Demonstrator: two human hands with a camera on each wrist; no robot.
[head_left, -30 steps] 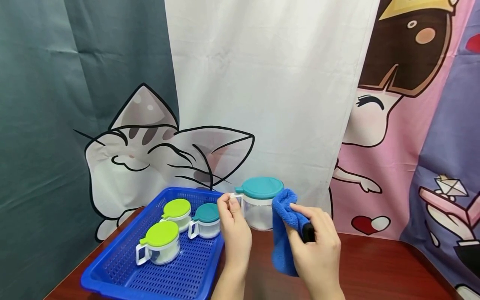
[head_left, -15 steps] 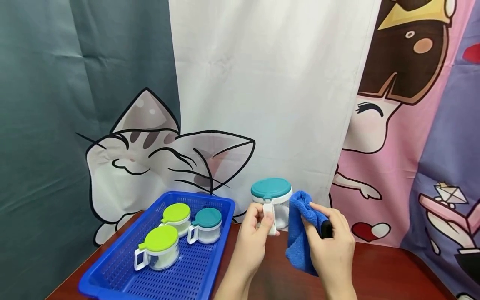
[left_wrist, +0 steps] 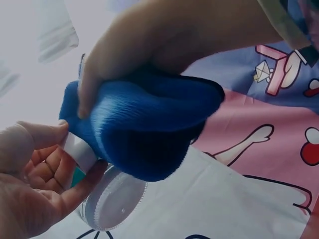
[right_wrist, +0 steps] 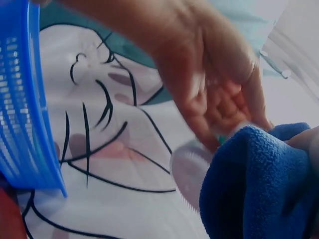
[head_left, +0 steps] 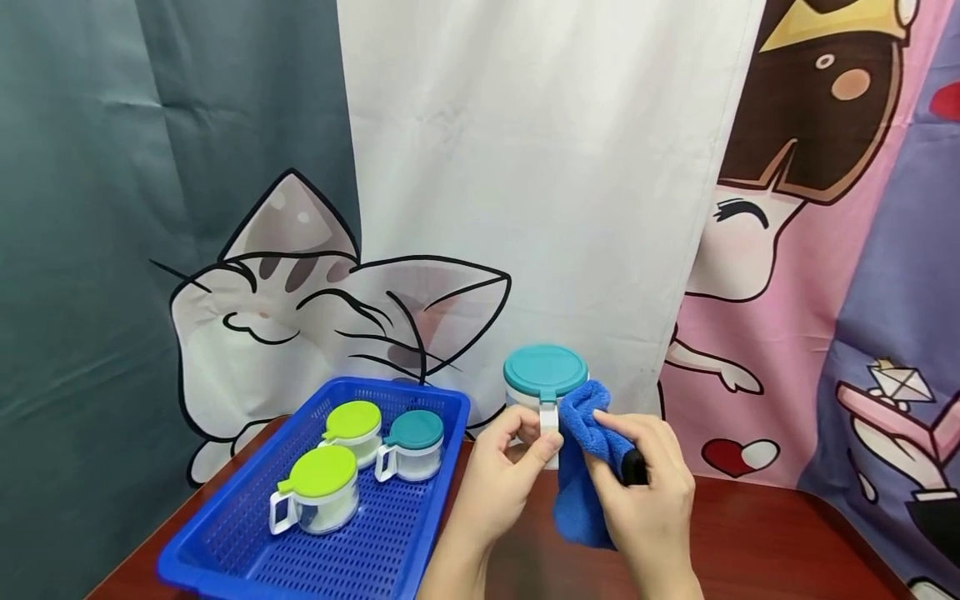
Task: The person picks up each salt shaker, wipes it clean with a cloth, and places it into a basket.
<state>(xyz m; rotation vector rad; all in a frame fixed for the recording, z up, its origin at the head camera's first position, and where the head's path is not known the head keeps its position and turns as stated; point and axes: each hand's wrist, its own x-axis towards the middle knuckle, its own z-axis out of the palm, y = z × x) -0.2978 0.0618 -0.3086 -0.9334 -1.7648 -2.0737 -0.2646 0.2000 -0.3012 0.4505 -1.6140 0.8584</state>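
My left hand (head_left: 498,479) pinches the white handle of a clear jar with a teal lid (head_left: 545,371), held up off the table with the handle facing me. In the left wrist view, thumb and fingers grip that white handle (left_wrist: 79,152), and the jar's clear base (left_wrist: 117,199) shows below. My right hand (head_left: 648,487) grips a folded blue cloth (head_left: 588,467) with a black patch at its edge. The cloth lies against the right side of the handle. Seen from the right wrist, the cloth (right_wrist: 264,184) hides part of the jar.
A blue plastic basket (head_left: 431,542) stands on the left of the dark red table (head_left: 750,533). Inside are two jars with lime lids, one nearer (head_left: 322,487) and one farther (head_left: 354,429), and a teal-lidded jar (head_left: 412,442). A printed curtain (head_left: 585,167) hangs close behind.
The held jar has turned so its handle, first pointing left, now faces me. My left hand has shifted right with it. The cloth moved right, then back left against the handle.
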